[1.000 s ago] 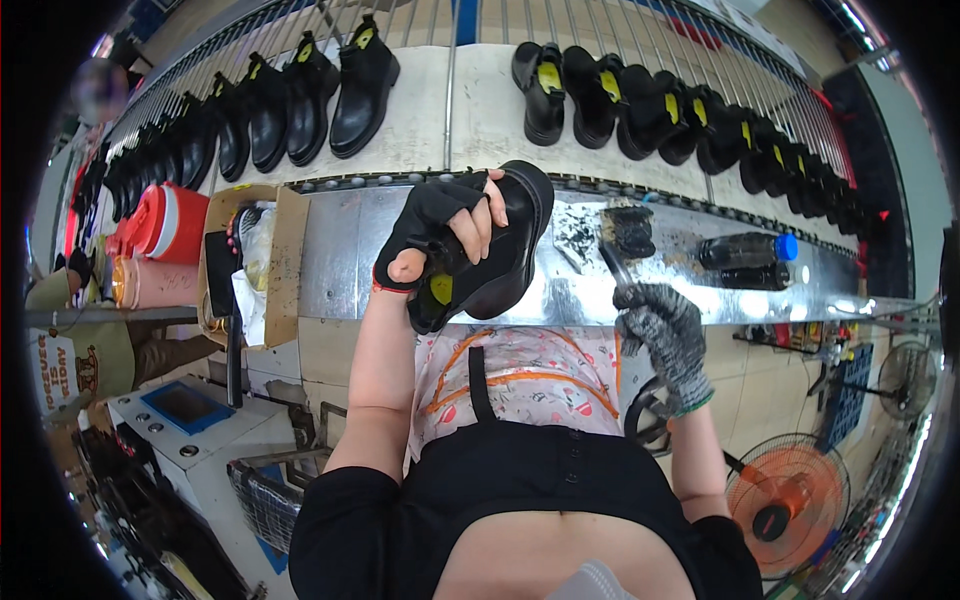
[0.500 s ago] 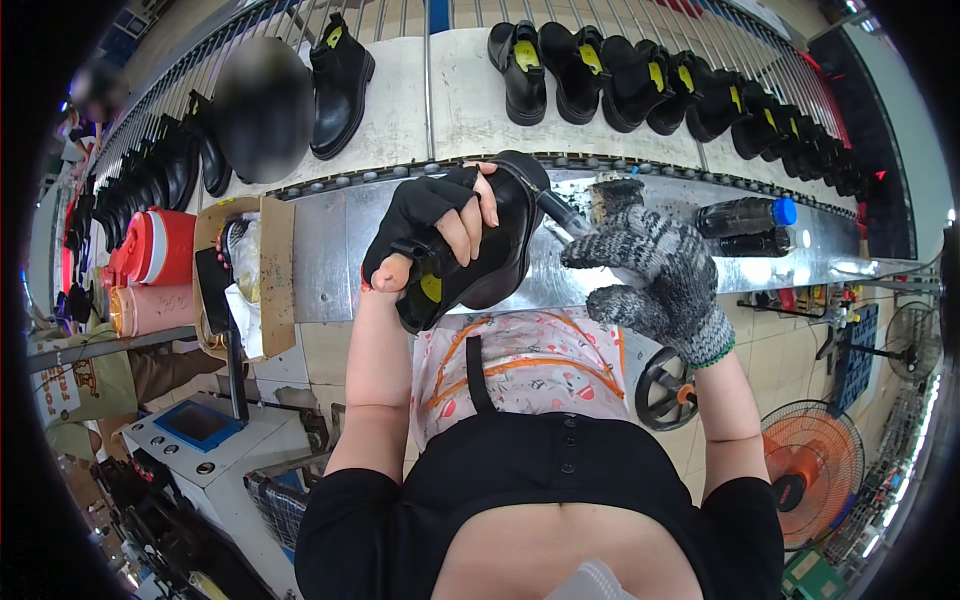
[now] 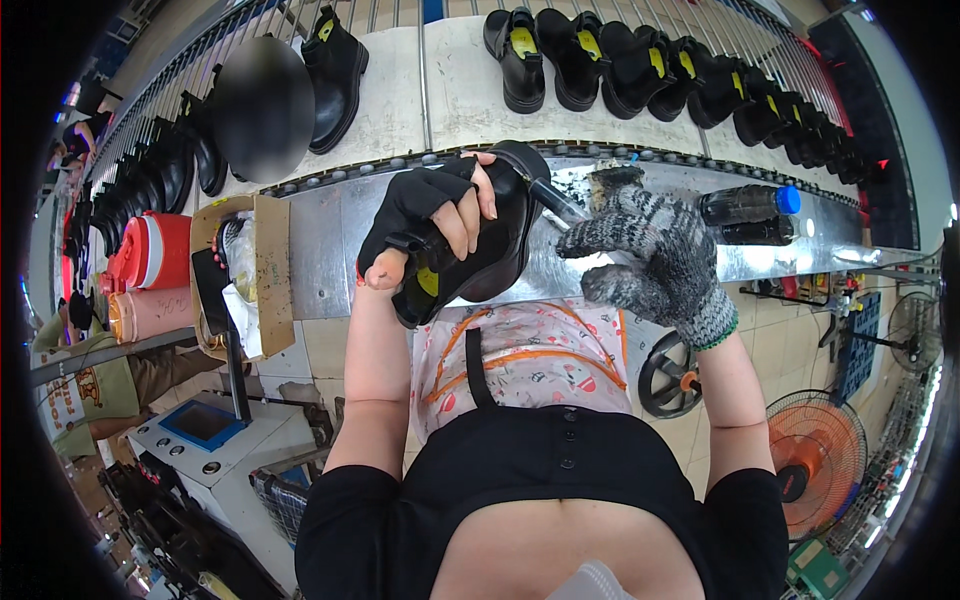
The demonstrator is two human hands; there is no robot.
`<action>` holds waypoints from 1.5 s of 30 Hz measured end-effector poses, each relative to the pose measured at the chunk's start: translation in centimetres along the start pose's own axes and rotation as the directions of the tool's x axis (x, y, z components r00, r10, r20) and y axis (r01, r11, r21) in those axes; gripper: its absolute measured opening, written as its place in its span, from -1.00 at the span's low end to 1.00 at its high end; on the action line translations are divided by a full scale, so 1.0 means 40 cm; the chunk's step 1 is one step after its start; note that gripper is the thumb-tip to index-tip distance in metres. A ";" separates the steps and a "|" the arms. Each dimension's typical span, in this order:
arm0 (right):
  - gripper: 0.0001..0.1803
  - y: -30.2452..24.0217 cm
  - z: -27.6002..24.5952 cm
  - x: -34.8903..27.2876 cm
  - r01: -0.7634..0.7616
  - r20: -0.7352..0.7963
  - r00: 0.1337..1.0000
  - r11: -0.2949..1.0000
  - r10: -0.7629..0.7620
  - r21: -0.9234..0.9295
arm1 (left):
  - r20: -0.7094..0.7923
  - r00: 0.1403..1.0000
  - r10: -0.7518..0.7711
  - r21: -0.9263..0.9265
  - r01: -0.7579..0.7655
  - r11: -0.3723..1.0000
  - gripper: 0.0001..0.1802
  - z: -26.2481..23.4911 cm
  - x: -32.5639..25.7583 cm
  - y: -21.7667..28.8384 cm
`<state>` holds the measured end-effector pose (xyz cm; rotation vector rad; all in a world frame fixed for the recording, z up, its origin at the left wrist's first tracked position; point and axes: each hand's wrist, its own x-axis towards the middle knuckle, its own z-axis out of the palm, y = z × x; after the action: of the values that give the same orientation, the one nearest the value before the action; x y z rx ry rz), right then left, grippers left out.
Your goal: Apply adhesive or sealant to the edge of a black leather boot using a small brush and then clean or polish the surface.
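My left hand, in a black fingerless glove, grips a black shoe with a yellow insole label, held up over the metal bench. My right hand, in a grey knitted glove, pinches a thin brush handle whose tip touches the shoe's upper edge. A dirty pot stands on the bench just behind my right hand.
Black shoes and boots lie in rows on the conveyor beyond the bench. A dark bottle with a blue cap lies right. A cardboard box, red cooler, machine and orange fan surround me.
My right hand rose from low at the right, took up the brush and brought it to the shoe. My left hand kept holding the shoe, lifting it slightly.
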<state>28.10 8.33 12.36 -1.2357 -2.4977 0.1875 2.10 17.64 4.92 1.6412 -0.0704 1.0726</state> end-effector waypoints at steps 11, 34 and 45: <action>-0.71 0.018 0.120 0.030 0.039 -0.064 0.997 0.990 -0.030 0.135 | 0.024 0.991 0.129 -0.240 -0.120 0.963 -0.05 -0.123 -0.050 -0.065; -0.59 0.049 0.370 -0.013 -0.125 -0.006 0.977 0.601 0.211 0.789 | -0.451 0.870 -0.198 -0.485 -0.053 0.873 -0.01 -0.317 -0.202 -0.157; -0.47 0.032 0.416 -0.087 -0.348 0.222 0.908 0.346 0.354 0.871 | -0.744 0.538 -0.397 -0.335 0.213 0.918 0.00 -0.376 -0.248 -0.166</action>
<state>24.97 6.93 -4.35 -1.1703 -1.5294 1.4345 -9.09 27.60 -7.10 0.7956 0.6777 1.3789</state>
